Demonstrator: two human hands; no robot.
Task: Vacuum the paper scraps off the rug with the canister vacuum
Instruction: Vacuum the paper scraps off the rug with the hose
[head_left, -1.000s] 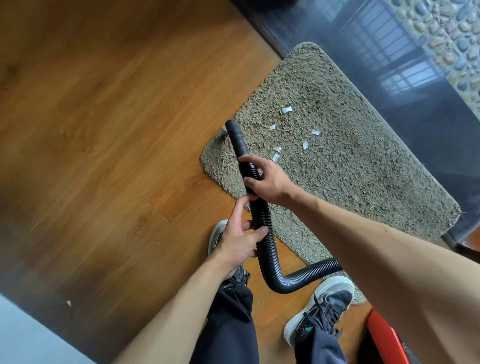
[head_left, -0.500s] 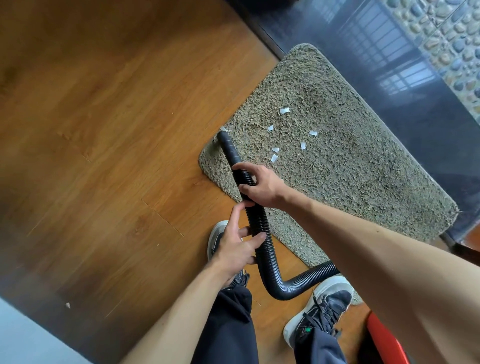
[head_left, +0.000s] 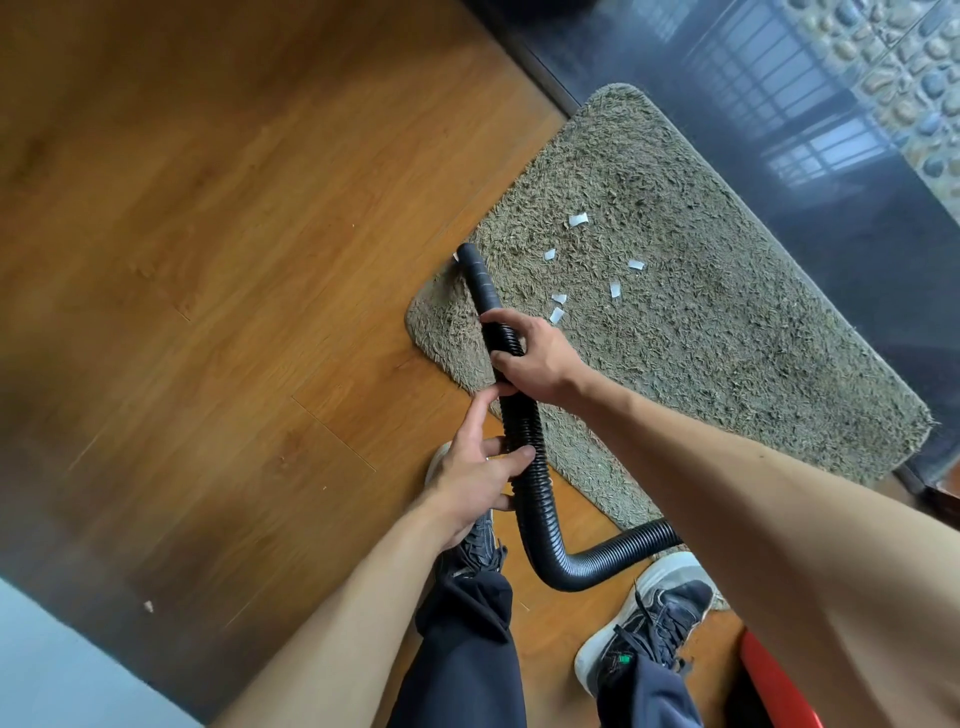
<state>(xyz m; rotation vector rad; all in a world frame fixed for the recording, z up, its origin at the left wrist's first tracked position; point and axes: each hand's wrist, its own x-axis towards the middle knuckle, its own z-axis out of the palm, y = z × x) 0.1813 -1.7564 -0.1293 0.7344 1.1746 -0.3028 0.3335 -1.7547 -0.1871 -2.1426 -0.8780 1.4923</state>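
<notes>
Gripping the black ribbed plastic vacuum hose (head_left: 535, 499) just below its smooth black nozzle (head_left: 478, 275), the right hand (head_left: 535, 358) has fingers and thumb wrapped round the tube. The left hand (head_left: 475, 473) holds the hose lower down, nearer the body. Its thumb and lower fingers are closed on the ribs, and its index finger lies straight along the tube toward the right hand.

The hose's long axis runs from the feet up and away to the near left edge of the shaggy beige rug (head_left: 727, 322), where the nozzle mouth sits at the border with the brown wooden floor (head_left: 208, 260). One tiny white fleck shows right at the mouth.

The small white paper scraps (head_left: 559, 298) lie loosely grouped on the rug, all to the right of that axis. The nearest one (head_left: 556, 314) is just beside the right hand's knuckles, and the farthest (head_left: 577, 220) is beyond the mouth and to its right.

The right hand is plainly the nearer one and the one that steers. The coming move probably calls for swinging the nozzle rightward across the pile, with the left hand feeding slack. Most of the job looks undone. A red canister (head_left: 774, 686) edges in at the lower right, behind the feet.
</notes>
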